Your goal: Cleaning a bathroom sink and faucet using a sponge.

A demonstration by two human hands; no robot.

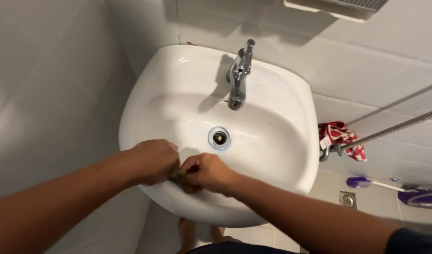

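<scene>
1. White ceramic forms the wash basin, fixed to a pale tiled wall, with a chrome tap at its back edge and a metal drain in the bowl.
2. The left hand is curled closed at the front rim of the basin, its fingers bent inward toward the other hand.
3. The right hand is also curled closed, just beside the left, and the two meet over a small dark object pinched between them.
4. That object lies at the basin's near rim, in front of the drain; its kind cannot be told.
5. A red and white cloth hangs to the right of the basin by a metal hose.
6. A purple brush lies on the floor near a floor drain.
</scene>
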